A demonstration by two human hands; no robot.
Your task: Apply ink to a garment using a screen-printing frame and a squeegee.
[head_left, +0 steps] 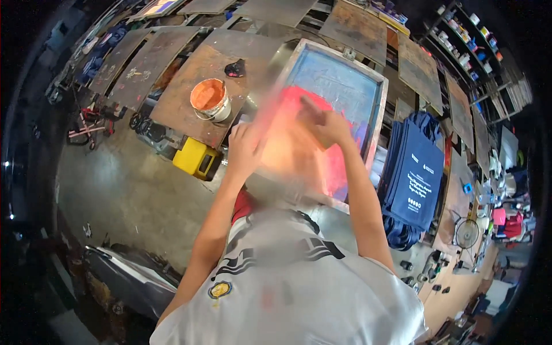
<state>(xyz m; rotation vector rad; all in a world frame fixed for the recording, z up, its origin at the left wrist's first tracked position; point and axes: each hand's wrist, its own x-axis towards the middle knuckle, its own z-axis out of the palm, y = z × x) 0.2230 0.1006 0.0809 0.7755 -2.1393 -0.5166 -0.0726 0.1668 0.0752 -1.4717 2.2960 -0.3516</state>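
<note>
A screen-printing frame with a pale wooden rim lies in front of me. Its blue mesh is partly covered with bright pink-red ink, and an orange glow shows over the middle. Over the inked part is my right hand, its index finger stretched forward and the others curled. Beneath the palm runs a brown, squeegee-like strip, smeared by motion. My left hand is at the frame's blurred left edge, fingers bent over it. To the left stands a white bucket of orange ink.
A stack of navy tote bags lies right of the frame. A black crumpled item sits beyond the bucket on a stained board. Below that board is a yellow case. More boards line the far side; shelves with bottles stand far right.
</note>
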